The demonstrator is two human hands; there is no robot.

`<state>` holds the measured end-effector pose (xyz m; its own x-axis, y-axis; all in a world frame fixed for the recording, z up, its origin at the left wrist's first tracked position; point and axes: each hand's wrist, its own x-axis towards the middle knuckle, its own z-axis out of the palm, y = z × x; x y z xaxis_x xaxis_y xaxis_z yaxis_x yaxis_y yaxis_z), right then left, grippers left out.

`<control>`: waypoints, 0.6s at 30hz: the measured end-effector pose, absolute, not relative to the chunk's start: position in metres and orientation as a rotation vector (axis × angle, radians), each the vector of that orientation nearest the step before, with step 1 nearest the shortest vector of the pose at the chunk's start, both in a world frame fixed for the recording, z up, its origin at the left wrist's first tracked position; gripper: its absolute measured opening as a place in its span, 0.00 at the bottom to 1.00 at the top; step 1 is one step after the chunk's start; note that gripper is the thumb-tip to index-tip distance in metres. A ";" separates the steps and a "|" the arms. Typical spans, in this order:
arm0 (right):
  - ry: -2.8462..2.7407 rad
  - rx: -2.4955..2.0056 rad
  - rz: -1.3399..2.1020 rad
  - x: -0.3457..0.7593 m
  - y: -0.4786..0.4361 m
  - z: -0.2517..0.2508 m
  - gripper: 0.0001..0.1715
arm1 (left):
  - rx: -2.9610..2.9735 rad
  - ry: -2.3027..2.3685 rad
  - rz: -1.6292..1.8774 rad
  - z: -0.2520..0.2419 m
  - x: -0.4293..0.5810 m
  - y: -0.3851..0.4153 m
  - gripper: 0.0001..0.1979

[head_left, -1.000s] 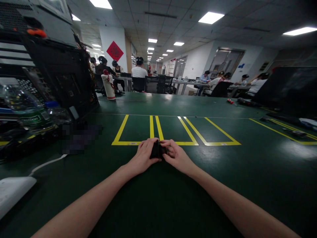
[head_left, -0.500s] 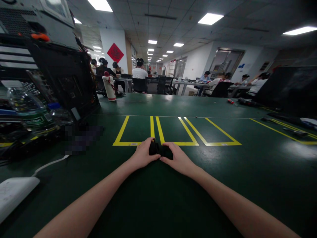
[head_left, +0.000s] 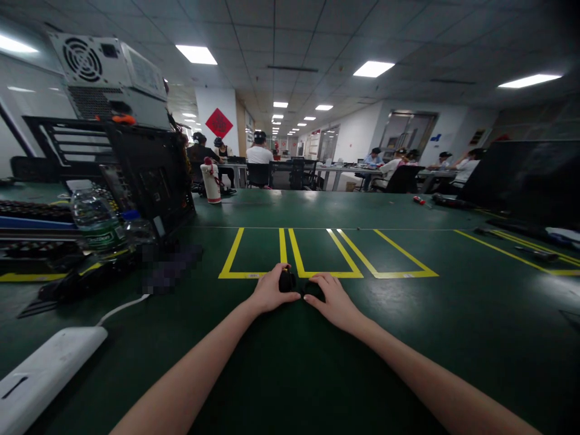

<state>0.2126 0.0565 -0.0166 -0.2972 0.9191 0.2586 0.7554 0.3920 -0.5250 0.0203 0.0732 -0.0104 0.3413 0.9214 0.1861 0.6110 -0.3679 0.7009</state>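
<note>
My left hand (head_left: 272, 290) is curled around a small black object (head_left: 286, 281), its thumb along the near side. Close by on the right, my right hand (head_left: 333, 296) curves in the same way around a dark, rounded object (head_left: 314, 291). Both objects are too dark and too covered by fingers to name. A narrow gap separates the two thumb tips. Both hands are low over the green table (head_left: 290, 362), by the near edge of the yellow tape outlines (head_left: 326, 275).
On the left are a power strip (head_left: 54, 374), a water bottle (head_left: 97, 217) and an open computer case (head_left: 149, 175) with a power supply (head_left: 104, 66) on top. A white cylinder (head_left: 211, 183) stands further back. Dark tools (head_left: 537, 252) lie right. Several people sit beyond.
The head view has tilted up and shifted, so the table and hands sit lower in the picture. Both hands keep their grips, close together.
</note>
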 end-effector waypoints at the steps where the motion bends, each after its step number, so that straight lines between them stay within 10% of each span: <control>1: -2.119 -1.435 0.422 0.212 0.053 -0.015 0.21 | 2.102 1.334 0.784 -0.010 0.021 0.071 0.32; 18: -2.387 -0.857 1.196 0.091 -0.071 0.027 0.37 | 1.874 1.683 0.736 -0.035 -0.117 -0.122 0.36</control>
<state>0.0906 -0.0708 0.0266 -0.7621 0.6468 0.0287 0.3643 0.4651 -0.8068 -0.1171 -0.1224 -0.0346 0.0846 0.9948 0.0568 0.7173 -0.1004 0.6895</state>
